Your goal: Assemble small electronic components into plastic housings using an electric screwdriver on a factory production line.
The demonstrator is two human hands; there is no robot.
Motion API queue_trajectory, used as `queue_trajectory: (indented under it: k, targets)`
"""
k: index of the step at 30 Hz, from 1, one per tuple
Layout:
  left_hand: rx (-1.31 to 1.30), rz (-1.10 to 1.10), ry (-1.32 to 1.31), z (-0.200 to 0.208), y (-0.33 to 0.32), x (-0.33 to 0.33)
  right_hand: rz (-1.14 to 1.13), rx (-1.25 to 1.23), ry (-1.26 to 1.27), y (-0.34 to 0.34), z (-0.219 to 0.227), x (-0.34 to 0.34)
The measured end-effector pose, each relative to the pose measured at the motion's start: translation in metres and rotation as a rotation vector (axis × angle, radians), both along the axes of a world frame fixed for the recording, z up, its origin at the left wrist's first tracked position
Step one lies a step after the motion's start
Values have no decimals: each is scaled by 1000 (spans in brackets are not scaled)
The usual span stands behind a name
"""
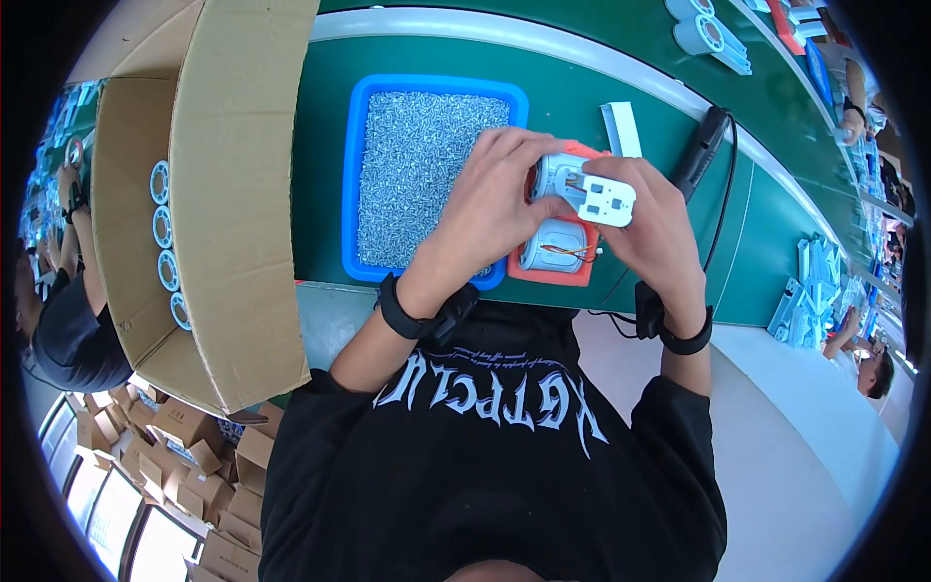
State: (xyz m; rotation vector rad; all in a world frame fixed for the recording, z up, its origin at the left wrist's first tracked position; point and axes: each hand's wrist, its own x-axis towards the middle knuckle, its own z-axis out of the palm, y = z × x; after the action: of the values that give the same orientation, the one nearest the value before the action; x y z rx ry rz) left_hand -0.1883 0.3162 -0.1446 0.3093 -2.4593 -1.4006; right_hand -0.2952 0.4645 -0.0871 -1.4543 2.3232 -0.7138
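Observation:
My right hand (652, 221) pinches a white plastic bracket (611, 202) with several small square holes in its flat end. The bracket's other end meets a white rounded housing (556, 175) that sits in an orange-red holder (551, 277). Around that housing's near-left side curl the fingers and thumb of my left hand (499, 189), partly hiding it. A second white housing (553, 250) rests in the holder closer to me, with thin red and yellow wires coming out on its right. The join between bracket and housing is partly covered by my fingers.
Left of the holder stands a blue tray (353, 184) full of small metal screws. A black corded power screwdriver (700, 155) and a white channel piece (622, 129) lie beyond my right hand. A tall cardboard box (238, 194) holds white rings. Co-workers sit at both sides.

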Motion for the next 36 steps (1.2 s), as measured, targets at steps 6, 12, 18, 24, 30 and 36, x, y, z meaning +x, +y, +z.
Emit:
queue_trajectory:
  k: [6,12,18,24,30,36]
  targets:
    - [-55,-2,73,-4,2,1,82,34,161,-11,7,6]
    - [-4,12,21,1,5,1,20,-48,-67,1,-18,-6]
    - [96,75,45,3,2,16,-292,-30,-141,9,-7,-32]
    - [-93,-131,101,16,13,44,-340,321,227,12,-49,-60]
    - [-138,-169,182,7,44,42,-460,308,-146,29,-16,-62]
    - [94,-144,171,8,46,48,-242,-644,-532,76,2,25]
